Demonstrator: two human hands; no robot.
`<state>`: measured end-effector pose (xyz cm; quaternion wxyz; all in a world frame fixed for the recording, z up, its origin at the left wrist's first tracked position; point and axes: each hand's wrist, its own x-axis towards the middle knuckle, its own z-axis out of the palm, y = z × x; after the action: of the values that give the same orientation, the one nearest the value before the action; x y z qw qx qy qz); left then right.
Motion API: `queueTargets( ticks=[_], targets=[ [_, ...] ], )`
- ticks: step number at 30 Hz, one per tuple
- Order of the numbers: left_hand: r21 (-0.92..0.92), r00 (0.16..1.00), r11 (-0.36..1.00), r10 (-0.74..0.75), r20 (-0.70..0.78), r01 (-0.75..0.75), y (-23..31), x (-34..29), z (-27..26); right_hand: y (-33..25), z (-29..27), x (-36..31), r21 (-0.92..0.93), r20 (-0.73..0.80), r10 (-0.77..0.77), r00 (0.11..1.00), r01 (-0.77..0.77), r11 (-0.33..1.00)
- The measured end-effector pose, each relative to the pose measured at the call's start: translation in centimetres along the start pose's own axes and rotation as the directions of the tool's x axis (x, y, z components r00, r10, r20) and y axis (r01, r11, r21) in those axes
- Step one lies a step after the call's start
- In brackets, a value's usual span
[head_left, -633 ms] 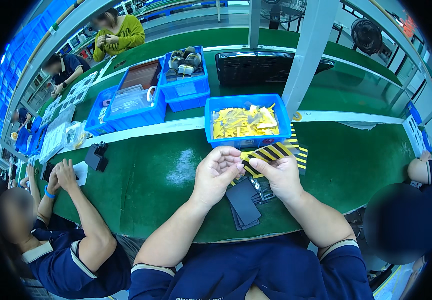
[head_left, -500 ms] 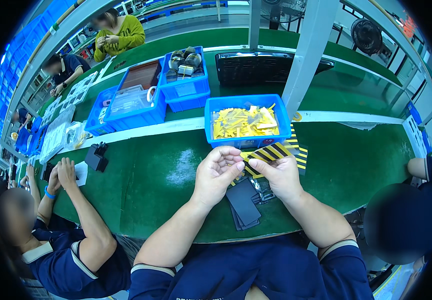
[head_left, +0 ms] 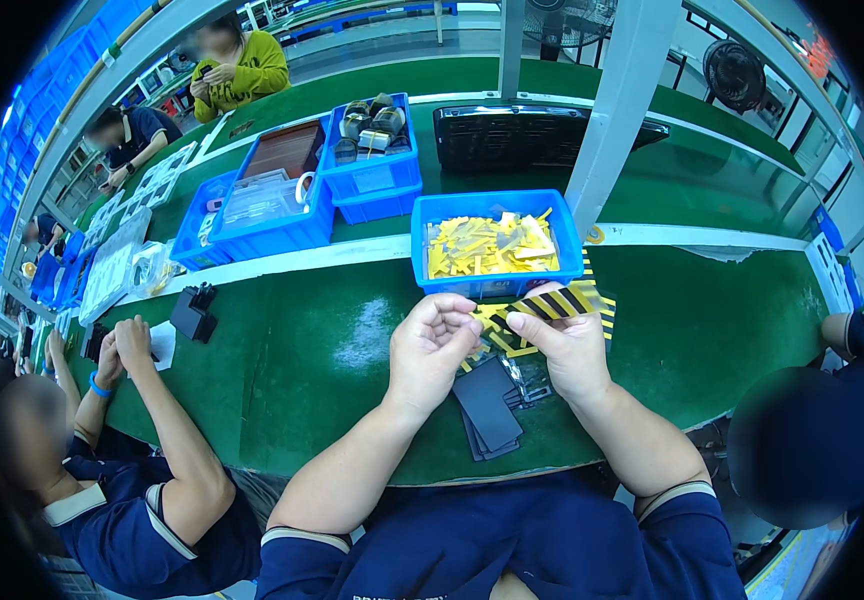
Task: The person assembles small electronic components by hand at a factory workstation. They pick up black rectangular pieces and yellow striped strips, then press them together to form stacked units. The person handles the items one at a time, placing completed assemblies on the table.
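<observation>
My right hand grips a yellow-and-black striped sticker sheet between thumb and fingers. Beside the sheet's left end is my left hand, its thumb and forefinger pinched together. Whether a small yellow piece lies between those fingertips cannot be made out. More yellow-and-black striped material lies on the table behind my right hand, partly covered by it. Below my hands sits a stack of dark grey rectangular pads, slightly fanned out. Small shiny clear-and-black pieces lie at its right.
A blue bin full of yellow scraps stands just beyond my hands. More blue bins are at the back left. A white post rises behind. Close on my left, a co-worker's hands work near black parts; another person sits right.
The striped sheet has tilted, so its face looks narrower. My right hand has shifted slightly, and my left fingertips have drawn a little away from the sheet's end.
</observation>
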<state>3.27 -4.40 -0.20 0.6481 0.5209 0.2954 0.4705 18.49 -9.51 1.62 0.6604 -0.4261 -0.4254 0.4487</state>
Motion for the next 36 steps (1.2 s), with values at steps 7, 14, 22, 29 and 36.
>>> queueTargets(
  ticks=[7,14,22,29,36],
  targets=[
    [0.062,1.000,0.998,-0.018,0.023,0.017,-0.1,-0.3,0.3,0.5,-0.3,0.0,-0.114,-0.002,0.107,0.994,-0.107,0.988],
    [-0.028,0.996,0.997,-0.069,0.054,0.070,0.5,-0.2,0.3,0.8,-0.5,0.2,-0.171,0.002,0.121,0.993,-0.119,0.978],
    [-0.052,0.998,0.999,-0.009,0.056,0.012,0.2,-0.2,0.3,0.6,-0.3,0.2,-0.109,0.001,0.100,0.995,-0.099,0.989],
    [-0.088,0.998,0.996,-0.010,0.065,0.016,0.0,-0.2,0.3,0.4,0.0,0.2,0.034,0.030,0.069,0.997,-0.070,0.997],
    [-0.077,0.997,0.997,-0.013,0.073,0.019,0.1,-0.2,0.3,0.5,-0.5,0.3,0.061,0.045,0.094,0.995,-0.097,0.993]
  ],
)
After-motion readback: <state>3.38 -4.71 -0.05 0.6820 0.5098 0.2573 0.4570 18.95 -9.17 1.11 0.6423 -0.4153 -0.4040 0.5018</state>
